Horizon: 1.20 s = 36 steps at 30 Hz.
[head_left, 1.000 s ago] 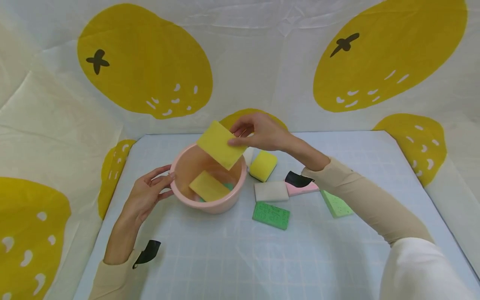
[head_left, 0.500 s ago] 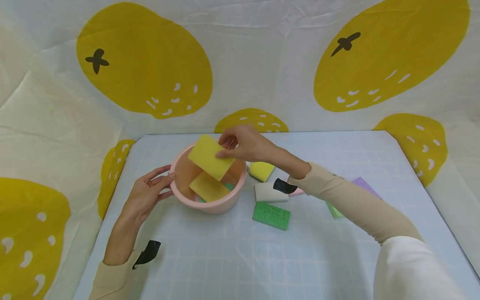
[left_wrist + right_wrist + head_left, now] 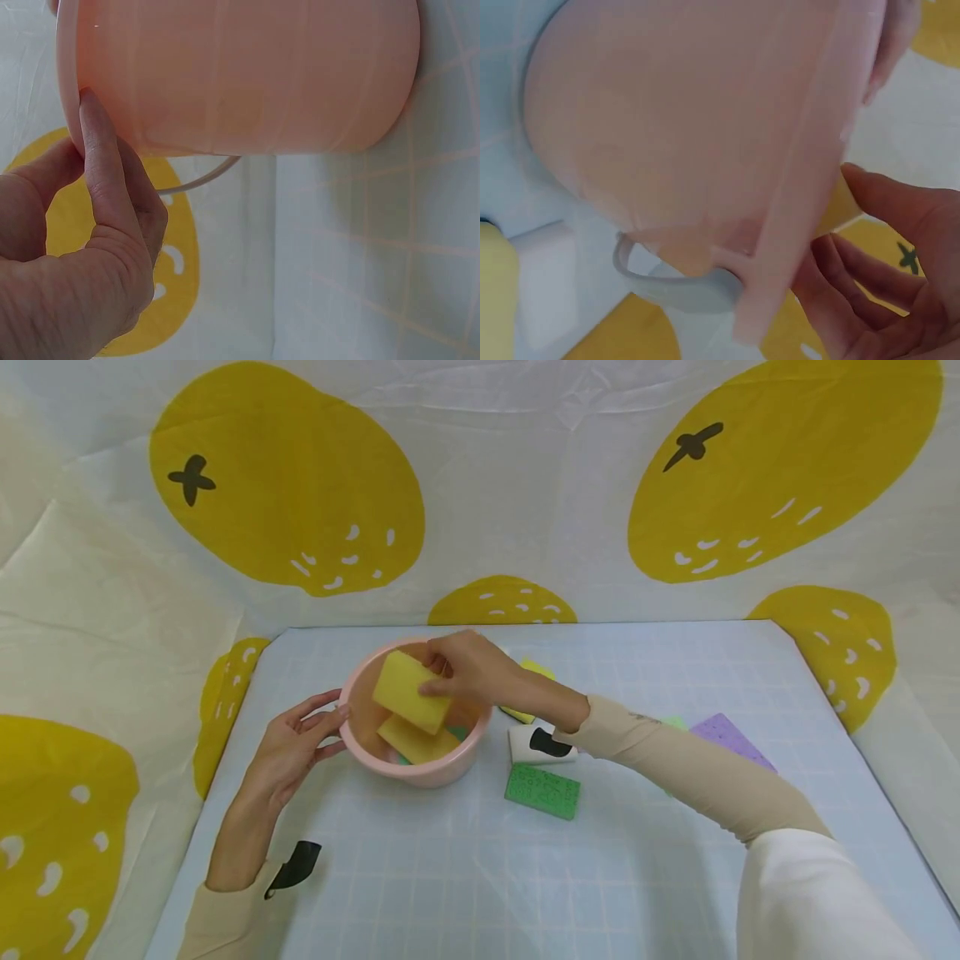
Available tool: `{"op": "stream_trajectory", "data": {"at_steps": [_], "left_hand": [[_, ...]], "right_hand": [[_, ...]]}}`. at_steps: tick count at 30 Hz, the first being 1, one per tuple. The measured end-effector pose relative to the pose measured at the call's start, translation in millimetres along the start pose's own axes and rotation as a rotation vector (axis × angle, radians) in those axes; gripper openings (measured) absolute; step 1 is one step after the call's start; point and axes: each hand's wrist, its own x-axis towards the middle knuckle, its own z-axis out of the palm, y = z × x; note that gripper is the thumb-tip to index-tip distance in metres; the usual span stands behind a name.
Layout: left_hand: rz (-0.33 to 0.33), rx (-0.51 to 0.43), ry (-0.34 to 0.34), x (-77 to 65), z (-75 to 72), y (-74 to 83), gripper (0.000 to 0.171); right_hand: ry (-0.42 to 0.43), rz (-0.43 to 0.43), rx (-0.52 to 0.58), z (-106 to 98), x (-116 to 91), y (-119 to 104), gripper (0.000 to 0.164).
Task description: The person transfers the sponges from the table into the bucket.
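Observation:
A pink bucket (image 3: pixel 442 772) with a grey handle (image 3: pixel 682 291) stands at the left of the table. My left hand (image 3: pixel 296 743) pinches its rim on the left side, thumb and fingers on either side of the edge in the left wrist view. Over the bucket's mouth, my right hand (image 3: pixel 472 670) holds a flat yellow sponge (image 3: pixel 405 691) by its right side, between thumb and fingers. The held sponge is tilted and partly below the rim. Under it inside the bucket lies another yellow sponge (image 3: pixel 412 743), with a bit of green showing beside it.
Right of the bucket lie a green sponge (image 3: pixel 542 791), a white sponge (image 3: pixel 523 745) and a yellow sponge (image 3: pixel 537 669), the last two partly behind my right arm. A purple sponge (image 3: pixel 731 741) and a light green one (image 3: pixel 675 722) show past the sleeve.
My right hand has moved left and down with the yellow sponge, from above the rim into the bucket's mouth. My left hand and the bucket stay put.

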Motion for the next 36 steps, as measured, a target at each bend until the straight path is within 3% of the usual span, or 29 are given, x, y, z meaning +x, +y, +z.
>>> {"op": "stream_trajectory", "data": {"at_steps": [9, 18, 22, 30, 36], "left_hand": [[0.005, 0.004, 0.001, 0.1, 0.4, 0.5, 0.074], [-0.023, -0.003, 0.003, 0.1, 1.1, 1.2, 0.075], [-0.029, -0.002, 0.007, 0.5, 1.0, 1.3, 0.076], [-0.03, 0.016, 0.014, 0.9, 0.7, 0.6, 0.074], [-0.03, 0.021, 0.015, 0.1, 1.7, 0.9, 0.075]], "right_hand": [[-0.004, -0.008, -0.162, 20, 0, 1, 0.052], [0.072, -0.128, -0.387, 32, -3, 2, 0.042], [0.075, -0.116, -0.467, 36, -2, 2, 0.036], [0.069, -0.063, -0.685, 44, 3, -1, 0.051], [0.073, -0.066, -0.829, 53, 7, 1, 0.019]]}}
